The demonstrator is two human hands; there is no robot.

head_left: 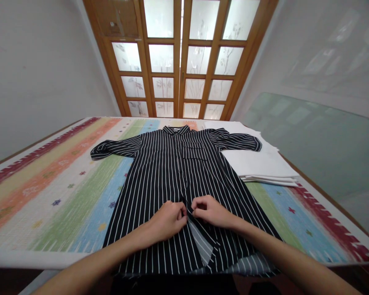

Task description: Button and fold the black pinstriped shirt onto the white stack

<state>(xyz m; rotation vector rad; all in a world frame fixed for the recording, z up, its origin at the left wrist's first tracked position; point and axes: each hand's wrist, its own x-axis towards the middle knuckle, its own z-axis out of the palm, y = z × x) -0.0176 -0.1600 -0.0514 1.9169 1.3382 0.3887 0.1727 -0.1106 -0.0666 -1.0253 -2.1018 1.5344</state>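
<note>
A black shirt point(160, 176) with white stripes lies front up, its collar at the far end and its sleeves spread to both sides. My left hand point(171, 217) is closed in a pinch on the left front edge, low on the button placket. Close beside it, my right hand point(207, 211) pinches the right front edge. Below my hands the two front edges part, showing the paler inside of the shirt. The hem reaches the near table edge. Whether a button sits between my fingers is hidden.
A colourful striped cloth point(58, 192) covers the table. White folded sheets point(258, 164) lie stacked at the right, under one sleeve. A pale glass panel point(320, 151) leans along the right wall. Wooden doors with glass panes point(161, 57) stand beyond the far edge.
</note>
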